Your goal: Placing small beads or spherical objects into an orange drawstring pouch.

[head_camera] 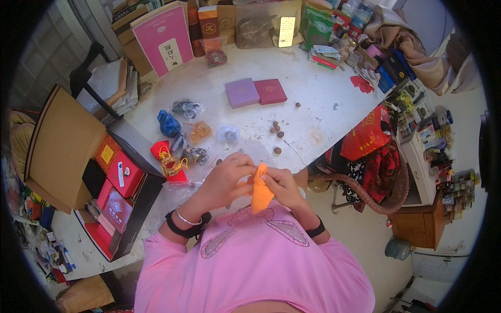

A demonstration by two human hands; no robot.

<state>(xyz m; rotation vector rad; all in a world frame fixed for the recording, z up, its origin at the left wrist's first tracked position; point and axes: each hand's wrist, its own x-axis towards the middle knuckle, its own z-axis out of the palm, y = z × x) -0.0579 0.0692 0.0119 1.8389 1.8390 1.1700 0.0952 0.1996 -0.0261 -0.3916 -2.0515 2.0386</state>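
Both hands meet at the near edge of the white table, around an orange cloth. My right hand pinches the cloth's upper part between thumb and fingers, and its lower end hangs down. My left hand, with a ring and a bracelet, has its fingertips at the cloth's left side; whether it grips the cloth or something inside is hidden. Several small brown round beads lie beyond the hands. Farther back, a purple box touches a dark red box.
Left of the hands lie a red drawstring pouch, a blue bag, a bag of amber-coloured pieces and a small clear case. An open carton holds red boxes. A lit phone stands at the back.
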